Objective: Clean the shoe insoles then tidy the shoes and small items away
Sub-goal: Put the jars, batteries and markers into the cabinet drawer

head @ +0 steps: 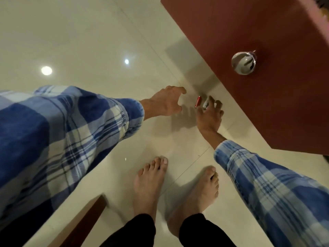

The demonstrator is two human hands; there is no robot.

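- Step: you're in the tidy-away part, picking small items up off the floor [85, 41]. No shoes or insoles in view, so can't judge the cleaning part.
- Small red item [198, 101]: lies on the tile, near the edge of the red-brown panel [267, 97] with the metal knob [243, 62], between your two hands.
- Right hand [210, 115]: down at the floor, fingertips curled onto a small white item [205, 104]. Looks like a pinch, thumb side. The item is tiny and partly hidden, so what it is I can't tell.
- The red item sits just beside those right fingertips. Touching or not: can't tell.
- Left hand [166, 102]: fingers spread and loosely hooked, wide gap, nothing in it. It hovers near the red item, not on it.
- Next move, as a guess: the left hand closes on the red item. It's small and flat on slick tile, so it needs a fingertip pinch or a nail under the edge, not a palm grab.
- Risk: the red item may skid under the panel if you nudge it.
- Your bare feet [147, 182] are well back from the items.
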